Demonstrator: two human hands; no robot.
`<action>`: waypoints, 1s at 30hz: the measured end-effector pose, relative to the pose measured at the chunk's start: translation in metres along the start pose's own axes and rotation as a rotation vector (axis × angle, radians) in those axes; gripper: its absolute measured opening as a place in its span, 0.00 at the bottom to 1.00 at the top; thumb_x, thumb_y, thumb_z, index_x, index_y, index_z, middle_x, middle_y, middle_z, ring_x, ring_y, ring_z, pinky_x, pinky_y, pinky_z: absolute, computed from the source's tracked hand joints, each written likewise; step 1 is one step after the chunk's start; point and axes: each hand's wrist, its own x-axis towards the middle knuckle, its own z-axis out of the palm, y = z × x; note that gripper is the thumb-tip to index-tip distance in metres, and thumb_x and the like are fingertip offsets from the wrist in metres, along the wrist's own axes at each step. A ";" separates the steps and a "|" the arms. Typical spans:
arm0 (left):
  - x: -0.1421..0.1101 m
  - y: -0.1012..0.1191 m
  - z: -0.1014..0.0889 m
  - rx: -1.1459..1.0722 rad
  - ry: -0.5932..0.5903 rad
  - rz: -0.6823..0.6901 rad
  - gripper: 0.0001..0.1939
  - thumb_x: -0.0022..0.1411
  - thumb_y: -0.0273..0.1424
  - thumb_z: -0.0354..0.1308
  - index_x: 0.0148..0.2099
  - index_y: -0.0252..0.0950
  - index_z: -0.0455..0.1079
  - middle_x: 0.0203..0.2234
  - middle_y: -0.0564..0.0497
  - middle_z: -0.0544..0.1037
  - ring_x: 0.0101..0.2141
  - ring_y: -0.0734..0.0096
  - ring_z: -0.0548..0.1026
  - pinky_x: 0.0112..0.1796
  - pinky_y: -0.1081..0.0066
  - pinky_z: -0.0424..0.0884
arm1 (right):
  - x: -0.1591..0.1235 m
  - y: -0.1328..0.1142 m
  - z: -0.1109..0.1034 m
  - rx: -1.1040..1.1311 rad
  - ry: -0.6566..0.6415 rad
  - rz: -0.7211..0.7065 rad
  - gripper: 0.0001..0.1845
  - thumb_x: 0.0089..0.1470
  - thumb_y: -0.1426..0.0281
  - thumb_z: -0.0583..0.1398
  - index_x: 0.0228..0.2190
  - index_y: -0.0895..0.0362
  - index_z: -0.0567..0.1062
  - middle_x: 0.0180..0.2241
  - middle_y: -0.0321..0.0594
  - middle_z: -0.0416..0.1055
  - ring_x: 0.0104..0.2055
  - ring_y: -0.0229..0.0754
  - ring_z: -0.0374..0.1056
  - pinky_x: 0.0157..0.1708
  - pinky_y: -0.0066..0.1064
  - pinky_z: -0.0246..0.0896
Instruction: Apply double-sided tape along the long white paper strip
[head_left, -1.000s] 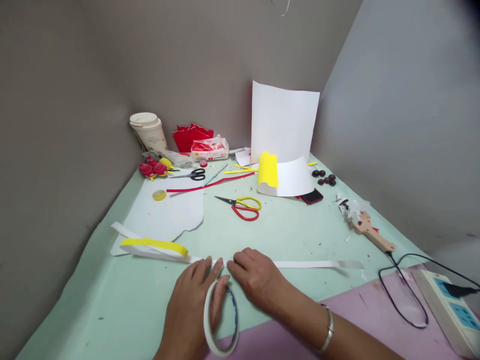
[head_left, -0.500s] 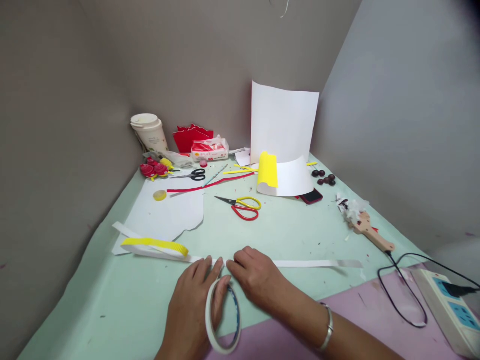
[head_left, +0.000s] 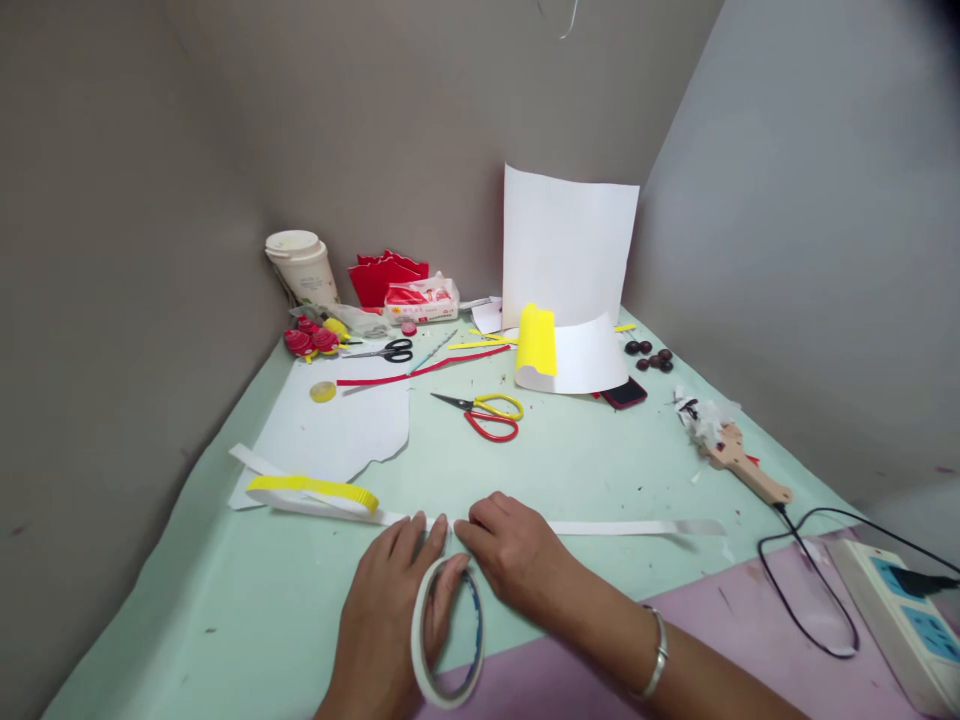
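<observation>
A long white paper strip runs across the table under both of my hands. My left hand rests with its fingertips on the strip, while a roll of tape stands looped around its thumb. Close beside it, my right hand has its fingers curled and pressed together on the strip; what lies under the fingertips is hidden. To the left, a pleated yellow strip lies along a curled white part. Scissors with yellow and red handles lie beyond my hands, blades partly apart.
At the back are a cup, a tissue pack, black scissors and a curved white sheet with a yellow piece. On the right lie a phone, a glue gun with its cable, and a power strip.
Almost nothing differs. My hands keep their places on the strip, and the view has shifted very slightly.
</observation>
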 end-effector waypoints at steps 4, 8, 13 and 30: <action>0.000 0.000 0.000 0.001 0.001 -0.008 0.17 0.67 0.35 0.48 0.49 0.34 0.73 0.43 0.40 0.77 0.44 0.55 0.73 0.44 0.57 0.71 | 0.000 0.000 0.000 0.018 0.006 0.001 0.10 0.60 0.77 0.53 0.38 0.58 0.73 0.30 0.41 0.65 0.33 0.43 0.56 0.32 0.33 0.53; -0.001 0.001 0.001 -0.009 -0.007 -0.005 0.17 0.66 0.35 0.49 0.50 0.32 0.73 0.43 0.39 0.77 0.45 0.53 0.73 0.44 0.56 0.71 | 0.000 0.000 -0.001 0.031 -0.008 0.003 0.10 0.60 0.77 0.53 0.39 0.59 0.74 0.30 0.42 0.65 0.33 0.43 0.56 0.33 0.33 0.54; -0.001 0.001 0.002 -0.012 -0.013 0.002 0.17 0.66 0.35 0.50 0.51 0.32 0.73 0.44 0.40 0.77 0.46 0.53 0.72 0.46 0.56 0.70 | 0.001 0.000 -0.002 0.040 -0.002 0.008 0.11 0.60 0.77 0.53 0.38 0.59 0.74 0.30 0.42 0.66 0.33 0.43 0.57 0.34 0.33 0.54; -0.005 0.002 0.004 0.033 0.012 0.016 0.18 0.67 0.36 0.50 0.52 0.32 0.72 0.45 0.40 0.77 0.47 0.53 0.72 0.47 0.57 0.68 | 0.000 0.002 0.001 0.041 0.012 -0.005 0.10 0.61 0.75 0.52 0.38 0.59 0.74 0.30 0.42 0.65 0.33 0.43 0.56 0.34 0.33 0.54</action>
